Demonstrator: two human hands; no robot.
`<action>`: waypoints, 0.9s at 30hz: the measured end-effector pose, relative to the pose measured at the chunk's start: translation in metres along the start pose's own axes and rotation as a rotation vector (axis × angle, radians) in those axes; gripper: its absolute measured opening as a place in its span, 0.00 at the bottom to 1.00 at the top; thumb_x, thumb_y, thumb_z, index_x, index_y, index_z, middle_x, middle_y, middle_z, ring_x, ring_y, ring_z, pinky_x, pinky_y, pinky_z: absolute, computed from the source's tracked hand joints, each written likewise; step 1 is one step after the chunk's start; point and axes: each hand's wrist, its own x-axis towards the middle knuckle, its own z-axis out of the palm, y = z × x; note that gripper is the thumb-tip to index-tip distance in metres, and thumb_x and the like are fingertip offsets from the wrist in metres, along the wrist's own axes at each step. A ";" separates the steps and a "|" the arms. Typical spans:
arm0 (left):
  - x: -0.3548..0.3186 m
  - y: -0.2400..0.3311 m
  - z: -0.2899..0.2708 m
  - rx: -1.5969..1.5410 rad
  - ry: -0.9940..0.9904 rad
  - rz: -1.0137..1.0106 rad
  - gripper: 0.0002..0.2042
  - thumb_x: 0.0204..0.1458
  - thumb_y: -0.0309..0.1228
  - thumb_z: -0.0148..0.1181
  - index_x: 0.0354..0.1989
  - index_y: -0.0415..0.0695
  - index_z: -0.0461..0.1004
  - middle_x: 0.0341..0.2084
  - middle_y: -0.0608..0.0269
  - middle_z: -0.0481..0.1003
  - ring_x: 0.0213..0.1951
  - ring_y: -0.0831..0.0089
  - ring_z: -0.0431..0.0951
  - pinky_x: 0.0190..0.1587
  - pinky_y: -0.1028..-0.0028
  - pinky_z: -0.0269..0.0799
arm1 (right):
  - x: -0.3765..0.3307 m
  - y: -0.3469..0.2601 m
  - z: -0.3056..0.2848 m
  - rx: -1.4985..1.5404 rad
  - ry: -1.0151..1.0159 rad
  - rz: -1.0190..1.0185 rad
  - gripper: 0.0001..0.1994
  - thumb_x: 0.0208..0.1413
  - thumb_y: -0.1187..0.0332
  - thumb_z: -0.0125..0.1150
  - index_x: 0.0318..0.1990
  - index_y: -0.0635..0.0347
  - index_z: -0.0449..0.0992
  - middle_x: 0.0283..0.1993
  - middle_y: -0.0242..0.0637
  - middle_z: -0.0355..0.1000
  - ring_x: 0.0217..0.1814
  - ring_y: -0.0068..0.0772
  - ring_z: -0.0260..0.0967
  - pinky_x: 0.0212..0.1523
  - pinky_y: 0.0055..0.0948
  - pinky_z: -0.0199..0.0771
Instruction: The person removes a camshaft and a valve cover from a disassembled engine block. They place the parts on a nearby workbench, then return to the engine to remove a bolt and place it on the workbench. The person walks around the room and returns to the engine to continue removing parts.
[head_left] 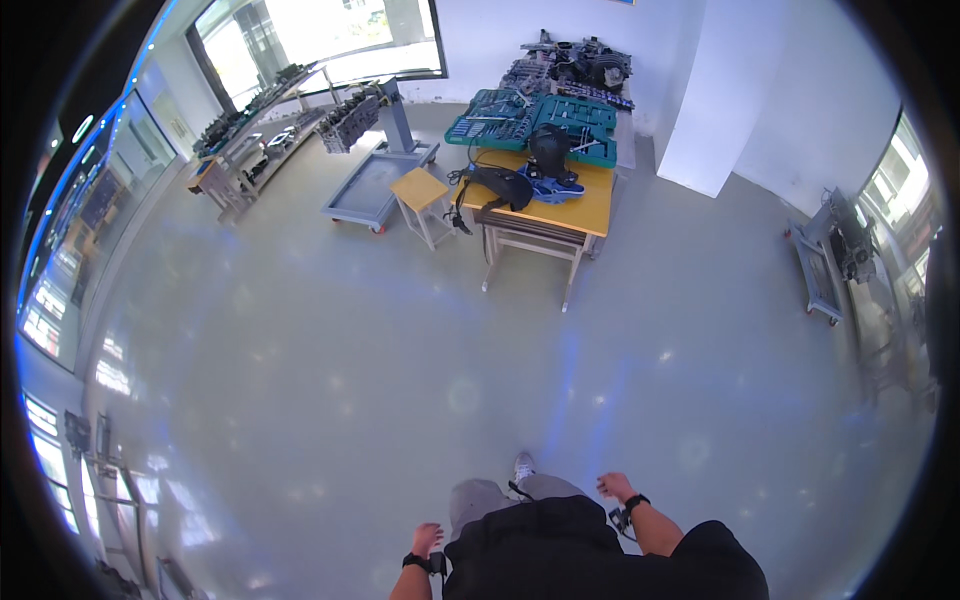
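Note:
My left hand point(428, 540) hangs low beside my left thigh, its fingers loosely bent and a little apart, with nothing in it. On the other side, my right hand point(615, 487) is held out in front of my hip; it is empty too, its fingers slightly curled but not closed. Each wrist wears a black band with a small device. Neither hand touches anything. Ahead, well beyond reach, a yellow-topped table point(590, 205) bears open green tool cases point(480, 118), a black cap-like object point(549, 150), a black bag or strap point(505, 187) and a blue item point(553, 190).
Left of the table stand a wooden-topped stool point(420, 188) and a grey wheeled stand point(365, 185) carrying an engine block point(350, 122). Metal parts point(570, 68) are heaped behind the cases. A bench point(290, 140) runs along the left; another wheeled engine stand point(820, 275) is at right.

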 end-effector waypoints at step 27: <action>0.380 0.951 -0.130 0.022 0.006 0.496 0.11 0.51 0.29 0.44 0.39 0.39 0.69 0.28 0.61 0.73 0.27 0.76 0.72 0.28 0.78 0.67 | 0.356 -0.728 0.232 0.126 0.027 -0.111 0.15 0.53 0.61 0.47 0.39 0.63 0.71 0.31 0.39 0.71 0.30 0.31 0.69 0.31 0.29 0.70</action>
